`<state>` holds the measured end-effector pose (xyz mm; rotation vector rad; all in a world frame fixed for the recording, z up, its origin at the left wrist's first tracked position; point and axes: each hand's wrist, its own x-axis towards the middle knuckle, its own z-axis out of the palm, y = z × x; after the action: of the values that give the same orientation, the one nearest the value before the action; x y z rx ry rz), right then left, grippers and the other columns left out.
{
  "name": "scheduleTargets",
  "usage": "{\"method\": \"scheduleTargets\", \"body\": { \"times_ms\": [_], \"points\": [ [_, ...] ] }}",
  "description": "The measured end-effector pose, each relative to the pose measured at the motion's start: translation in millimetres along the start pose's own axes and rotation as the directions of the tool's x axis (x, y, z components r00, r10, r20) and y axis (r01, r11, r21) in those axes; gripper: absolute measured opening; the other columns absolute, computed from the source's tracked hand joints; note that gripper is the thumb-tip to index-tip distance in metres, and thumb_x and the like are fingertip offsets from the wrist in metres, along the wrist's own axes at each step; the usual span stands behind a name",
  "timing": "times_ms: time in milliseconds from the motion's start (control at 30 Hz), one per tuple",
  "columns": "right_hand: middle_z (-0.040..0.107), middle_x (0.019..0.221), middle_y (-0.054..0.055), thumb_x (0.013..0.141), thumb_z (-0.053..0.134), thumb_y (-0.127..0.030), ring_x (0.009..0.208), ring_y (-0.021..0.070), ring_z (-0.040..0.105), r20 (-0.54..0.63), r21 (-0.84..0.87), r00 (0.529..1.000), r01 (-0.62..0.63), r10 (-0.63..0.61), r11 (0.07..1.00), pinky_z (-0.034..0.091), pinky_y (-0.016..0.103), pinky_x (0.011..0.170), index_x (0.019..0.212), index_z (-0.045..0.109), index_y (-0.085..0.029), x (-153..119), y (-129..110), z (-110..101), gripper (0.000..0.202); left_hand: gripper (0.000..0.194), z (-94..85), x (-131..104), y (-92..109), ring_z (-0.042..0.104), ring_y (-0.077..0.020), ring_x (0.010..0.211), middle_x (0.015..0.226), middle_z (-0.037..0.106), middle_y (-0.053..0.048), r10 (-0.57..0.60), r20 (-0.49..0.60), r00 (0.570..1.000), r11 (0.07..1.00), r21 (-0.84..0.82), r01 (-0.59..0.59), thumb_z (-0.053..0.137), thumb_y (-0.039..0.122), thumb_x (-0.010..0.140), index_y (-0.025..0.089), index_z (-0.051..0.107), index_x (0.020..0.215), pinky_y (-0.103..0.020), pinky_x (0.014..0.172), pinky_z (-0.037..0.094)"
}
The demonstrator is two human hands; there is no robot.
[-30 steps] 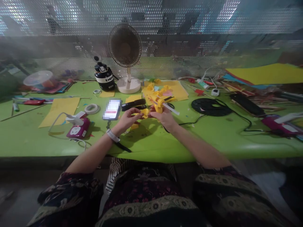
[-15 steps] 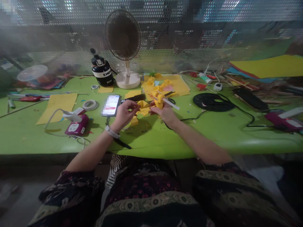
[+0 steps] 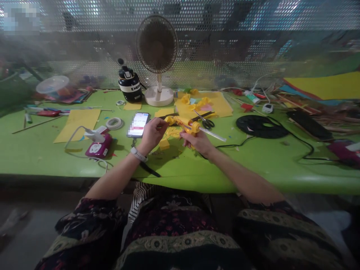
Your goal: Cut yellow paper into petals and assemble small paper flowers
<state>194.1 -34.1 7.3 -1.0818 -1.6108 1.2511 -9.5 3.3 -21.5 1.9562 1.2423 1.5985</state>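
My right hand (image 3: 196, 143) is wrapped round the handle of a yellow hot glue gun (image 3: 185, 123), with a clear glue stick (image 3: 213, 135) jutting from its back end. The nozzle points left, toward a small folded piece of yellow paper (image 3: 170, 119). That piece is pinched between the fingertips of my left hand (image 3: 154, 133). Nozzle and paper meet or nearly meet; I cannot tell which. Beneath both hands lie yellow paper scraps (image 3: 172, 132). Behind the glue gun rest black-handled scissors (image 3: 207, 123).
A lit phone (image 3: 138, 125) lies left of my left hand, near a tape roll (image 3: 114, 123) and a purple power socket (image 3: 99, 147). A fan (image 3: 159, 96) and a black bottle (image 3: 131, 86) stand behind. To the right are a black disc (image 3: 260, 126) and a cable.
The glue gun has turned so its body and nozzle show side-on, aimed at the yellow paper in my left hand. The whole view has shifted slightly.
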Motion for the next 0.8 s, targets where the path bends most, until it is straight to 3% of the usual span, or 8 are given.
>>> {"method": "scheduleTargets", "body": {
  "times_ms": [167, 367, 600, 800],
  "points": [
    [0.061, 0.068, -0.001, 0.081, 0.066, -0.036, 0.050, 0.0090, 0.051, 0.044, -0.032, 0.999, 0.023, -0.022, 0.999, 0.050, 0.024, 0.048, 0.080, 0.058, -0.019, 1.4, 6.2, -0.6, 0.019, 0.023, -0.2, -0.9, 1.1, 0.063, -0.0138, 0.066, 0.076, 0.066, -0.004, -0.010, 0.023, 1.000, 1.000, -0.024, 0.010, 0.069, 0.039, 0.084, 0.018, 0.064, 0.077, -0.024, 0.057, 0.053],
    [0.055, 0.062, -0.003, 0.082, 0.065, -0.035, 0.047, 0.0088, 0.048, 0.010, -0.041, 1.000, 0.025, -0.024, 0.999, 0.047, 0.023, 0.045, 0.076, 0.055, -0.019, 2.1, 5.4, -0.3, 0.019, 0.027, 0.2, -0.8, 0.8, 0.064, -0.0135, 0.066, 0.076, 0.067, -0.004, -0.033, 0.026, 0.999, 0.998, -0.052, 0.035, 0.069, 0.044, 0.085, 0.018, 0.064, 0.079, -0.024, 0.057, 0.053],
    [0.056, 0.062, -0.002, 0.081, 0.068, -0.040, 0.046, 0.0092, 0.049, -0.006, -0.020, 0.999, 0.032, -0.032, 0.999, 0.047, 0.023, 0.042, 0.085, 0.060, -0.018, 0.8, 4.2, 0.8, 0.023, 0.031, 1.4, -2.9, -2.0, 0.066, -0.0139, 0.069, 0.078, 0.070, -0.005, -0.065, 0.056, 0.996, 0.993, -0.094, 0.070, 0.070, 0.049, 0.085, 0.018, 0.064, 0.082, -0.025, 0.060, 0.054],
    [0.054, 0.058, -0.003, 0.082, 0.072, -0.046, 0.045, 0.0106, 0.048, -0.022, -0.025, 0.999, 0.025, -0.026, 0.999, 0.047, 0.024, 0.039, 0.085, 0.061, -0.020, 1.5, 6.5, -1.0, 0.028, 0.030, 1.1, -3.4, -4.7, 0.068, -0.0159, 0.075, 0.086, 0.072, -0.007, -0.040, 0.056, 0.998, 0.992, -0.114, 0.046, 0.069, 0.048, 0.085, 0.019, 0.066, 0.084, -0.028, 0.065, 0.056]
  ]
}}
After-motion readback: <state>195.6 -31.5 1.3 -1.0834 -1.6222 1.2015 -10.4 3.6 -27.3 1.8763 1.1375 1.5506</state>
